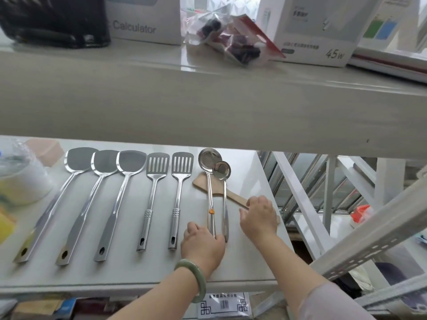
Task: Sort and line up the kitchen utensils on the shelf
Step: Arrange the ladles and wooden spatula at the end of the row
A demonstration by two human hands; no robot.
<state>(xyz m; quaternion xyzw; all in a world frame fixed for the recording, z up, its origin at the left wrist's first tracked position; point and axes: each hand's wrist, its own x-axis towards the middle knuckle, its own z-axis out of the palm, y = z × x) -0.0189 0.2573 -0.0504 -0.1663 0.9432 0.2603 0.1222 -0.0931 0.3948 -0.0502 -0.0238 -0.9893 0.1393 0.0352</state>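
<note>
On the white shelf (249, 262) three solid steel turners (101, 162) and two slotted turners (182, 162) lie in a row, heads away from me. Right of them lie a large ladle (209, 155) and a smaller ladle (222, 170), side by side, both across a wooden spatula (235, 197). My left hand (202, 244) rests over the handle ends of the two ladles, fingers curled on them. My right hand (260, 215) covers the wooden spatula's handle end at the shelf's right edge, fingers bent.
An upper shelf (208, 100) overhangs the utensil heads, carrying boxes and bagged items. A wrapped white bowl (20, 181) and yellow packs sit at the left. Metal rack struts (369, 248) stand to the right beyond the shelf edge.
</note>
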